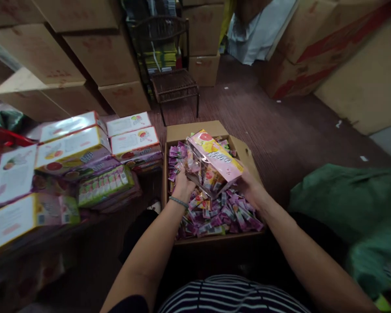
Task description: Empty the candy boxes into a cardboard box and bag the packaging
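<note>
A pink and yellow candy bag with a clear window is held tilted over an open cardboard box. The box is full of several small purple candy packets. My left hand grips the bag's near left end, fingers curled around it. My right hand holds the bag's right lower end, fingers closed under it. A bracelet sits on my left wrist.
Stacked display boxes of candy stand to the left. Brown cartons are piled along the back and right. A dark metal rack stands behind the box. A green cloth lies to the right on the brown floor.
</note>
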A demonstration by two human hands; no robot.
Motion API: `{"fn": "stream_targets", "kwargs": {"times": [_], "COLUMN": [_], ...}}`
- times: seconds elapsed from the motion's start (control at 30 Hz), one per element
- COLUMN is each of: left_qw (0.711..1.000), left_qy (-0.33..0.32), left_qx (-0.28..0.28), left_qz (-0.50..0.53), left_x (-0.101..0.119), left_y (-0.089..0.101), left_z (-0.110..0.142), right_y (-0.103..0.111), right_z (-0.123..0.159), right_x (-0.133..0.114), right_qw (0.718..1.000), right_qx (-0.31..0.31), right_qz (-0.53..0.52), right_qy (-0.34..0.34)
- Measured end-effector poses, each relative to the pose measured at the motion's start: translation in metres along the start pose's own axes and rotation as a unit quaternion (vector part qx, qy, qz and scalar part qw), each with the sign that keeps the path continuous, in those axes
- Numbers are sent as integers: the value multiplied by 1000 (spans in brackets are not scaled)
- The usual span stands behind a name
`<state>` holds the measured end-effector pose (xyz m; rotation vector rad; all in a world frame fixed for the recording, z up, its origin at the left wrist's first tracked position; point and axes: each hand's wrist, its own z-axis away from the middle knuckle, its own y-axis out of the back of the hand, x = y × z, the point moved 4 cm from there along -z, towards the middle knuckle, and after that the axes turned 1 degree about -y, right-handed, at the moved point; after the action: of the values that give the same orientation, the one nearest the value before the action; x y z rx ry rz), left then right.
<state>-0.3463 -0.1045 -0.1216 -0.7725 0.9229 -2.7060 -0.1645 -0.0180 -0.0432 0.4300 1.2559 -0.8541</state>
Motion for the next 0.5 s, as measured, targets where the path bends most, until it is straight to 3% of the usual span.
{"fn": "stream_targets", "kwargs": {"times": [0.1,0.17,0.23,0.37,0.5], "left_qw": [999,999,999,986,981], "left_qy": [-2,-3,-9,15,8], "left_qx": [25,9,-47,-153,-108], "left_qz": [28,31,24,-58,-162], "left_x": [-10,-13,-10,2,29], "left_y": [-2,-5,-11,-18,-12], "left_z": [7,18,32,60,67], "right_y": [-3,-6,-9,-17,-18], "right_z": [14,16,15,17,31], "right_x": [-17,-27,-41,-71,-95], "right_qw": [976,950,919,823,767], "right_qx": [75,109,105,61,120], "right_qz": [175,234,285,403,419], "right_qy": [109,174,252,395,471]}}
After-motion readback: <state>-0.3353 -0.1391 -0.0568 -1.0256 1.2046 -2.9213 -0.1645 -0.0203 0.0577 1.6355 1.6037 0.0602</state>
